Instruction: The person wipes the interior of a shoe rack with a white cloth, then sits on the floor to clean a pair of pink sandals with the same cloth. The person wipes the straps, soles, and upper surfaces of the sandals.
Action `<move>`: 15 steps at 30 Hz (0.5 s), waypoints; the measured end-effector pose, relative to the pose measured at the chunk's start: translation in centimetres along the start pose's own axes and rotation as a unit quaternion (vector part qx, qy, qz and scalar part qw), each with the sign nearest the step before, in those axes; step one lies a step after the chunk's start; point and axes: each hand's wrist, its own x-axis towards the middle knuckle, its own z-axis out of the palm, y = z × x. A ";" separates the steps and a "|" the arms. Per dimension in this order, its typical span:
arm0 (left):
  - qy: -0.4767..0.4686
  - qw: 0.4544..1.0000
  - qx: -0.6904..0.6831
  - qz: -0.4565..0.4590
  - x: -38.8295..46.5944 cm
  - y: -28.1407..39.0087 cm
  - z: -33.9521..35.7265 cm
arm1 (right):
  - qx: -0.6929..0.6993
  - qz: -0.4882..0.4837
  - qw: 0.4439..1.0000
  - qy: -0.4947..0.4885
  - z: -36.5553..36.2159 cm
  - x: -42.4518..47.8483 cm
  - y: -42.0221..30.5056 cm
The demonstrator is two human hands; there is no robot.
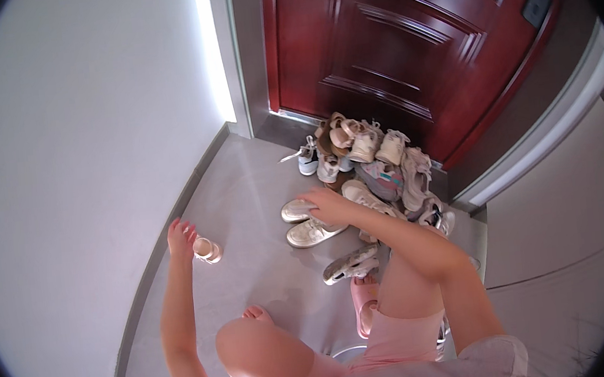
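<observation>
My left hand [181,238] is beside a small pale pink shoe [208,250] on the floor near the wall; its fingers are slightly apart, and whether they touch the shoe is unclear. My right hand [326,206] reaches over a pair of off-white shoes, its fingertips at the farther shoe [294,211]; its grip cannot be made out. The nearer off-white shoe [311,233] lies alongside. Behind them is a heap of shoes, with white sneakers [365,144] on top and a grey sneaker with pink and teal parts [381,180] lower down.
A dark red panelled door [392,52] stands behind the heap. A white wall [80,129] with a grey baseboard [151,281] curves along the left. A white and grey shoe [350,264] lies near my foot in a pink slide sandal [365,298]. A pale cabinet or wall panel [547,207] is at right.
</observation>
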 end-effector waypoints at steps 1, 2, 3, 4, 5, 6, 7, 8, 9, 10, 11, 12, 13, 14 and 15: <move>-0.048 0.999 0.021 0.007 -2.2 2.0 2.9 | -0.009 0.008 1.000 0.025 -0.2 0.1 0.1; -0.094 0.995 0.040 0.011 -5.2 3.9 6.1 | -0.019 0.017 0.999 0.046 -0.5 0.3 0.6; -0.133 0.988 0.071 0.015 -8.7 6.0 9.2 | -0.029 0.019 0.997 0.066 -1.1 0.7 1.3; -0.170 0.980 0.100 0.022 -12.3 8.3 11.9 | -0.046 0.027 0.997 0.047 -2.0 1.5 2.4; -0.186 0.975 0.116 0.043 -15.5 9.8 14.0 | -0.064 0.035 0.997 0.026 -2.7 2.5 3.7; -0.202 0.969 0.131 0.064 -18.5 11.1 16.1 | -0.086 0.042 0.995 0.004 -3.6 3.8 5.3; -0.217 0.962 0.144 0.084 -21.3 12.0 17.7 | -0.085 0.090 0.992 0.022 -4.6 5.0 7.2; -0.200 0.967 0.137 0.083 -23.8 12.8 17.7 | -0.092 0.080 0.990 0.075 -4.8 6.2 7.1; -0.223 0.963 0.125 0.088 -26.1 13.7 20.4 | -0.142 0.098 0.972 0.160 -6.7 6.6 12.1; -0.228 0.962 0.118 0.093 -27.8 14.5 21.7 | -0.235 0.153 0.946 0.165 -8.1 7.4 14.8; -0.215 0.965 0.118 0.089 -29.2 14.8 20.8 | -0.138 0.225 0.951 0.160 -6.6 8.6 14.5; -0.236 0.961 0.116 0.085 -30.9 14.9 21.6 | -0.144 0.255 0.943 0.160 -7.2 8.7 17.5; -0.261 0.955 0.112 0.083 -31.8 14.7 22.2 | -0.150 0.284 0.933 0.162 -8.2 8.8 20.4; -0.285 0.949 0.114 0.070 -32.2 14.2 21.6 | -0.148 0.291 0.924 0.198 -7.3 9.2 21.5; -0.312 0.941 0.116 0.056 -32.4 13.6 21.0 | -0.147 0.301 0.912 0.237 -6.9 9.7 22.8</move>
